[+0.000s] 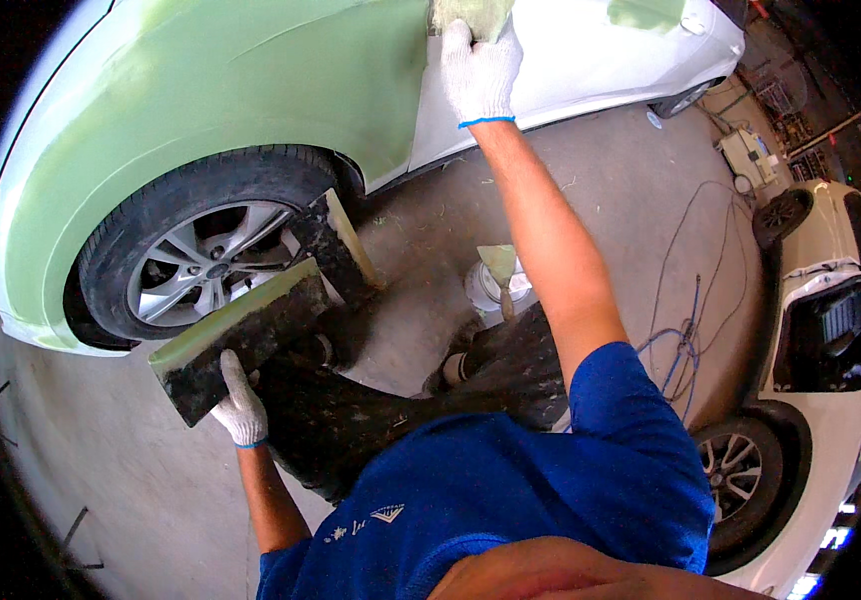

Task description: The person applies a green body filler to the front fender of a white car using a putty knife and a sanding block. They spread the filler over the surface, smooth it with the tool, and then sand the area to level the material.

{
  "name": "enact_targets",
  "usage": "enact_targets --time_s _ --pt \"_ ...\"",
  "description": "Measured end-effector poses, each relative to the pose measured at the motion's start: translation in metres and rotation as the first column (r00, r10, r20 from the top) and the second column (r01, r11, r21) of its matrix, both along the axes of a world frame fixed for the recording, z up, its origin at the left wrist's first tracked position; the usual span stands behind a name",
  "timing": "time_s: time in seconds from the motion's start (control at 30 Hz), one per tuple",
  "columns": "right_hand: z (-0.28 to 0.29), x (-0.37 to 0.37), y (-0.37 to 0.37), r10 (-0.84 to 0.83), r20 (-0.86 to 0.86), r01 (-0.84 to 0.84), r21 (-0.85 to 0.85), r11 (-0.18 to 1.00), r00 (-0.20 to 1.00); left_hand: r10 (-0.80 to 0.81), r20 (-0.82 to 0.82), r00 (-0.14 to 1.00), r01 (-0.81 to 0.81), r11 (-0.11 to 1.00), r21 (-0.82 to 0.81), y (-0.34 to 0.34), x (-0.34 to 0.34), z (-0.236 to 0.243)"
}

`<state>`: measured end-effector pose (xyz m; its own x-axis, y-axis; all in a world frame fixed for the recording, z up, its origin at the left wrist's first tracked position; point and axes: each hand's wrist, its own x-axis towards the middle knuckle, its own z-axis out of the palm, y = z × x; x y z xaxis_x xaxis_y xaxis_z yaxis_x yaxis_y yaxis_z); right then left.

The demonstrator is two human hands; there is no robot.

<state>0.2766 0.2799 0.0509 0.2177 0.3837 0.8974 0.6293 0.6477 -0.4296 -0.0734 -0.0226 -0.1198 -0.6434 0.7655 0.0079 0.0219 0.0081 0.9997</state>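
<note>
My left hand (240, 402), in a white knit glove with a blue cuff, grips a dark board (269, 322) whose upper edge is coated with pale green putty. My right hand (481, 75), gloved alike, is stretched forward to the white car door. Its fingers close on a spreader (471, 14) smeared with green, held at the car's side; its far part is cut off by the frame. Green putty covers the front fender (281, 80) above the wheel (206, 250).
A second dark piece (334, 248) with a pale edge stands beside the tyre. Between my legs sits a white bucket (518, 287), a green-bladed putty knife (498, 265) across it. Hoses (688, 345) lie coiled on the floor at right, near another white car (801, 400).
</note>
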Motion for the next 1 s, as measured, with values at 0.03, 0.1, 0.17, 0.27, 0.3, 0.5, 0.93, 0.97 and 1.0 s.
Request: enact_targets --time_s 0.03,0.1,0.17,0.27,0.3,0.5,0.93,0.97,1.0 --pt "-0.003 -0.001 0.0 -0.001 -0.002 0.001 0.003 1.0 1.0 -0.006 -0.01 1.0 0.006 1.0 -0.005 0.0 0.001 0.002" --pt "-0.007 -0.004 -0.002 0.009 -0.025 -0.009 -0.002 1.0 1.0 -0.018 -0.028 0.999 0.017 1.0 -0.017 -0.001 0.004 0.01" --pt "-0.009 -0.005 -0.002 0.034 -0.067 -0.034 -0.007 0.999 0.997 -0.006 -0.025 1.0 0.006 1.0 -0.021 0.0 0.004 0.01" --pt "-0.012 -0.005 0.001 0.03 -0.056 -0.029 0.005 1.0 0.998 -0.001 -0.034 0.999 0.0 1.0 -0.031 0.0 0.003 0.009" --pt "-0.012 -0.006 0.0 0.024 -0.063 -0.023 0.009 1.0 0.998 0.0 -0.038 0.999 -0.001 0.999 -0.036 0.0 0.003 0.008" --pt "-0.014 -0.01 -0.006 0.047 -0.123 -0.05 -0.018 0.999 0.991 0.007 -0.041 0.999 -0.008 0.999 -0.031 0.0 0.004 0.01" --pt "-0.029 -0.006 -0.007 0.009 -0.058 -0.014 -0.079 0.997 0.998 -0.03 -0.17 0.985 0.039 0.998 0.05 0.002 0.003 0.006" --pt "-0.031 -0.006 -0.008 0.013 -0.064 -0.018 -0.081 0.997 0.998 -0.021 -0.166 0.986 0.026 0.999 0.028 0.001 0.004 0.009" --pt "-0.033 -0.006 -0.009 0.017 -0.071 -0.023 -0.083 0.996 0.997 -0.012 -0.162 0.987 0.013 1.0 0.005 0.0 0.005 0.011"
